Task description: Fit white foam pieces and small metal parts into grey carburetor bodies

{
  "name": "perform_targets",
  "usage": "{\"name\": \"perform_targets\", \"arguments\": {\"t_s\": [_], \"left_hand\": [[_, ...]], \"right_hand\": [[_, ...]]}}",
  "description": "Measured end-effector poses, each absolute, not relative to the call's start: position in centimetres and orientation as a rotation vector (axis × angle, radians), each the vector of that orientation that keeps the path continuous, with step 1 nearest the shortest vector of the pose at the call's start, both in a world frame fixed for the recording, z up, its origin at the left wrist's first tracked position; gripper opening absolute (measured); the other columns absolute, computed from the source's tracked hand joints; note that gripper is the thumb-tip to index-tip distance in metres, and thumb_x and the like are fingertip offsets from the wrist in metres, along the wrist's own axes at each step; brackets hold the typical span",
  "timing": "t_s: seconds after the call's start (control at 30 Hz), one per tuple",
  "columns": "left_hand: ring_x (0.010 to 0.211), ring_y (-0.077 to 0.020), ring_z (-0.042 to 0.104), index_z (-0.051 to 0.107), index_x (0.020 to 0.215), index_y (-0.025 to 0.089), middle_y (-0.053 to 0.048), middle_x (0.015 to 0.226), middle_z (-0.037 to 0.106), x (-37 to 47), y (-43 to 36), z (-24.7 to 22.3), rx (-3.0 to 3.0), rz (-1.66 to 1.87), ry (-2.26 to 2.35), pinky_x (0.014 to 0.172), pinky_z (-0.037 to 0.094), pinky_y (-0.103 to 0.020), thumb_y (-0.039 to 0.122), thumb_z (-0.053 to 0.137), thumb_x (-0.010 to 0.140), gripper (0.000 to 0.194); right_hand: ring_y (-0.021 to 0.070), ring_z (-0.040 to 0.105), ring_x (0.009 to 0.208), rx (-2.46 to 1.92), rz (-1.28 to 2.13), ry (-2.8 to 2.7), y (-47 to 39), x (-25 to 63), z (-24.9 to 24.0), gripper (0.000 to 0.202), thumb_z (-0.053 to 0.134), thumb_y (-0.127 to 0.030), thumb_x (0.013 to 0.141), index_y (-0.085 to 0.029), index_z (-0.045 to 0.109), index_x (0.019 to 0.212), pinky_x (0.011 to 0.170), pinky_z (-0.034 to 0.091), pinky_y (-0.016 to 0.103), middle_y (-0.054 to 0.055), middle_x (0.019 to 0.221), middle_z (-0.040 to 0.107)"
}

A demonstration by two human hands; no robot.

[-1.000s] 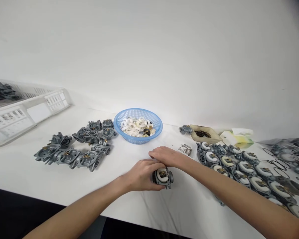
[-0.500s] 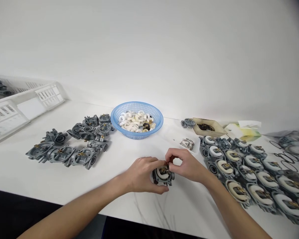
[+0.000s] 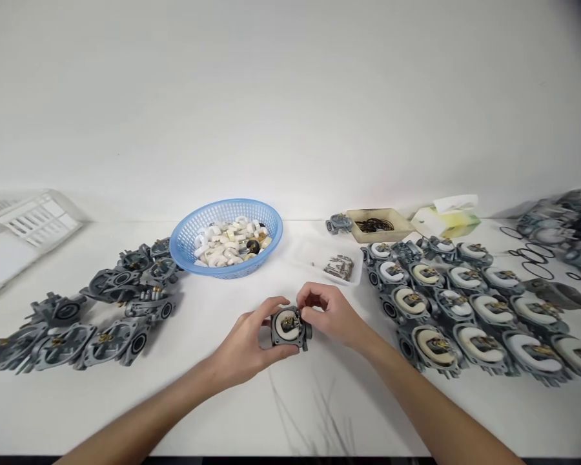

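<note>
White table (image 3: 252, 413), plain white wall (image 3: 290, 97)

Matt grey cast-metal carburetor body (image 3: 290, 328), blue plastic mesh basket (image 3: 226, 238)

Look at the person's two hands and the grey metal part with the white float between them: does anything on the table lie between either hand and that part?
Nothing visible does. The left hand grips the metal part directly, and the right hand has its fingers on the part's top edge.
</note>
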State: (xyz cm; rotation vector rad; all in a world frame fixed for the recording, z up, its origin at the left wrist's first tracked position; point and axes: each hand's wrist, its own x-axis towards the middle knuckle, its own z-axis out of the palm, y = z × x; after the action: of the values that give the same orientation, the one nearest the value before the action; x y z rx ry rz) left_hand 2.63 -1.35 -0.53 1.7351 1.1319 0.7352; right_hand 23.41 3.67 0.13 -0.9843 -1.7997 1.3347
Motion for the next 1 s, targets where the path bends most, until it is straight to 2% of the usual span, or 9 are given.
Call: {"name": "perform_targets", "arguments": {"t_s": [0.1,0.37,0.57,0.73,1.0], "left_hand": [[0.099,-0.0182,0.065,0.046,0.132,0.029,0.0,0.113,0.069,3.3,-0.4,-0.1,1.744,0.76,1.128,0.098,0.05,-0.035,0.034,0.079,0.082,0.06],[0.098,-0.0196,0.066,0.048,0.127,0.024,-0.003,0.108,0.072,3.6,0.8,-0.2,1.737,0.779,1.115,0.097,0.05,-0.037,0.033,0.082,0.079,0.059],[0.101,-0.0205,0.065,0.054,0.122,0.023,-0.005,0.113,0.068,3.1,0.3,-0.9,1.697,0.793,1.07,0.093,0.054,-0.035,0.031,0.083,0.078,0.053],[0.093,-0.0187,0.066,0.056,0.122,0.025,-0.003,0.108,0.068,2.7,0.3,-1.3,1.703,0.78,1.089,0.084,0.056,-0.031,0.029,0.084,0.076,0.054],[0.085,-0.0161,0.064,0.052,0.127,0.027,-0.001,0.105,0.068,2.4,0.1,-1.8,1.804,0.735,1.104,0.073,0.052,-0.025,0.035,0.075,0.086,0.048]], "right_hand": [[0.0114,0.049,0.063,-0.983,1.379,-1.667,4.2,23.5,-0.2,0.007,0.054,-0.014,0.073,-0.019,0.059,0.074,0.06,0.039,0.025,-0.003,0.069,0.056],[0.011,0.043,0.06,-1.058,1.433,-1.411,4.6,23.6,-0.3,0.004,0.057,-0.022,0.076,-0.019,0.058,0.072,0.057,0.034,0.026,-0.004,0.064,0.05],[0.0134,0.05,0.065,-1.123,1.506,-1.384,4.7,23.4,-0.2,0.005,0.063,-0.024,0.075,-0.02,0.061,0.072,0.063,0.04,0.028,-0.002,0.067,0.054],[0.0138,0.051,0.066,-1.13,1.558,-1.414,4.7,23.3,-0.1,0.004,0.065,-0.023,0.074,-0.02,0.063,0.072,0.062,0.042,0.027,-0.001,0.069,0.057],[0.0125,0.054,0.066,-1.1,1.61,-1.443,4.9,23.4,-0.3,0.002,0.065,-0.019,0.073,-0.018,0.065,0.074,0.062,0.043,0.027,-0.001,0.07,0.061]]}}
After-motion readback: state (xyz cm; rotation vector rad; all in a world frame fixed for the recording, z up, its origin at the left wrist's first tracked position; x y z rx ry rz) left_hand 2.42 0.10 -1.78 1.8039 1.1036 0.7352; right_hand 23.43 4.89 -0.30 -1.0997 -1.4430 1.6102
